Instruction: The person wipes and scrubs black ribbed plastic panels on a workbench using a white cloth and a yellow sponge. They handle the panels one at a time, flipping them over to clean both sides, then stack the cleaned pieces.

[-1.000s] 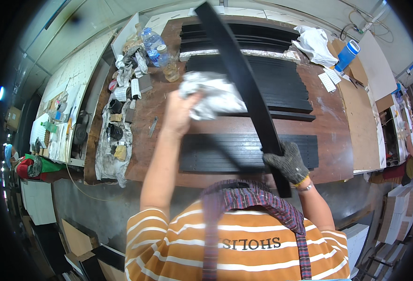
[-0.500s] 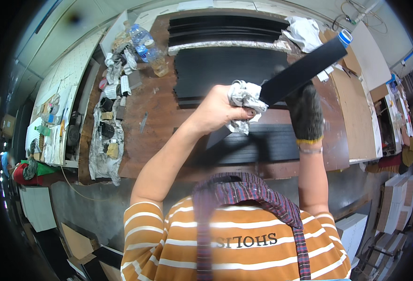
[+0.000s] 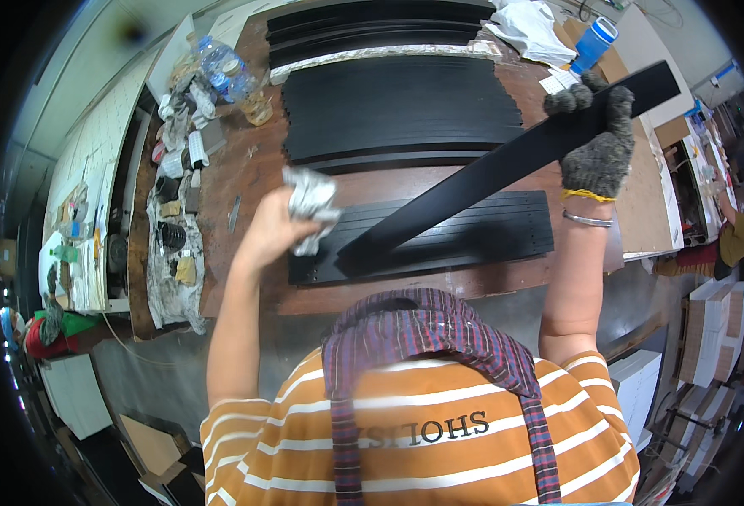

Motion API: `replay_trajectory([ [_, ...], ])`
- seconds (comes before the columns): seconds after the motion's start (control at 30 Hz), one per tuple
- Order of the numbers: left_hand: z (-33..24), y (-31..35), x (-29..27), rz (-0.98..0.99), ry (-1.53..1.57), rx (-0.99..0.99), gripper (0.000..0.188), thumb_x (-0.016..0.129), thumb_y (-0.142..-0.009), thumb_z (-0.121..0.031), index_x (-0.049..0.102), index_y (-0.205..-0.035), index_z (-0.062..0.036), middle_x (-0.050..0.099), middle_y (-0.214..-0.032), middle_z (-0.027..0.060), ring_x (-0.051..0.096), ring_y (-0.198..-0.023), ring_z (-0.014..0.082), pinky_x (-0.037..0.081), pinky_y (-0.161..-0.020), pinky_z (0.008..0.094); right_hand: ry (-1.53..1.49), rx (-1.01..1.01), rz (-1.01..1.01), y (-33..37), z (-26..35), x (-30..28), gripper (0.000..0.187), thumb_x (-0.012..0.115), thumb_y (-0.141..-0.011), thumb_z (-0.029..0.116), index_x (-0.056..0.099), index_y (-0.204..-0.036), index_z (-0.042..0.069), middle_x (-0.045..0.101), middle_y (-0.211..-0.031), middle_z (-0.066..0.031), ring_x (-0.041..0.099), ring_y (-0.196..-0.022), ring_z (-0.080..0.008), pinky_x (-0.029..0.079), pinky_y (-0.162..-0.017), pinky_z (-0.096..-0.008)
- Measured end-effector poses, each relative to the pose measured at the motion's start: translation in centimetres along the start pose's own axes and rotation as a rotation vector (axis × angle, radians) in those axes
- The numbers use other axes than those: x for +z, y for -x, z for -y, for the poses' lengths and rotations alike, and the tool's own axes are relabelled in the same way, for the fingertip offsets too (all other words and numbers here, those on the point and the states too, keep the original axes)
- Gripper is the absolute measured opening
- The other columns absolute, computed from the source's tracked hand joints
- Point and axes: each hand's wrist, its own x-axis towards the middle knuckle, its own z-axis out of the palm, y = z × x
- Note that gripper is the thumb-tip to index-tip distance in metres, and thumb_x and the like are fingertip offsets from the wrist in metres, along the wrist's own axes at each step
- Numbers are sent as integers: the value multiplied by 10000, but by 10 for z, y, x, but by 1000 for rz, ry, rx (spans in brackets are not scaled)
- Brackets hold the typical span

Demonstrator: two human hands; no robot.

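Observation:
My right hand (image 3: 598, 160), in a dark grey knitted glove with a yellow cuff, grips a long flat black strip (image 3: 473, 181) near its far right end. The strip slants down to the left over a row of black strips (image 3: 515, 223) at the table's near side. Whether its lower end touches them I cannot tell. My bare left hand (image 3: 266, 229) is closed on a crumpled white cloth (image 3: 312, 202) with dark smudges, left of the strip's lower end and apart from it. Both hand and cloth are slightly blurred.
More black strips (image 3: 397, 101) lie side by side mid-table, with stacked ones (image 3: 380, 27) behind. On the left are plastic bottles (image 3: 224, 72), rags and a stained sheet (image 3: 174, 291) with small blocks. A blue cup (image 3: 595, 44) and white bag (image 3: 531, 32) stand far right. Other people work at both sides.
My left hand and the cloth have come away from the strip, down and left. My right hand has moved right and the strip's full length now shows.

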Motion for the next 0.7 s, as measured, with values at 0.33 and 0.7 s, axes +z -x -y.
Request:
replay_trajectory([
  [0.33,-74,-55,89,188,11,457,402,866,-727,-303,665,-951,-37,736,-864,135,716,-817,263,532,-781,385,-86,83,-19,17,-59,14,470,663,-950,411,632,-1082,-38,606,-795,-91,585,-754,-254,501,-781,-398],
  [0.7,39,36,29,404,410,-138,306,804,-754,13,730,-1050,12,745,-952,42,654,-857,117,524,-840,293,-8,-7,-285,-15,2,-87,464,593,-980,353,547,-1125,-85,608,-890,-187,576,-825,-333,500,-847,-489],
])
